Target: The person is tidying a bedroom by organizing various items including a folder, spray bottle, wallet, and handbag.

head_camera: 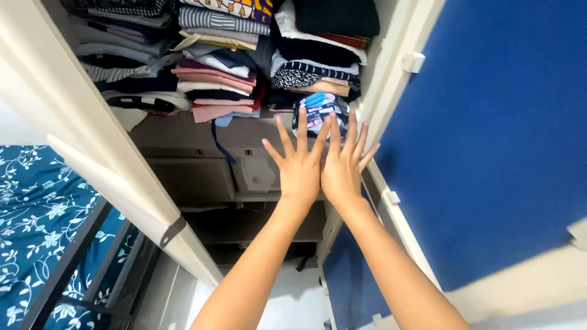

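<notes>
My left hand (298, 164) and my right hand (343, 164) are raised side by side in front of an open wardrobe, fingers spread, backs towards me, thumbs touching. Neither holds anything. Just beyond the fingertips, a folded garment with a blue, black and white pattern (318, 112) lies at the right end of a wardrobe shelf (177, 131), under a stack of dark folded clothes (318, 67).
Several piles of folded clothes (211, 67) fill the shelf. Below it are drawers (189, 177). The blue wardrobe door (489, 134) stands open on the right, a white door (73, 122) on the left. A bed with blue floral bedding (36, 220) sits at the lower left.
</notes>
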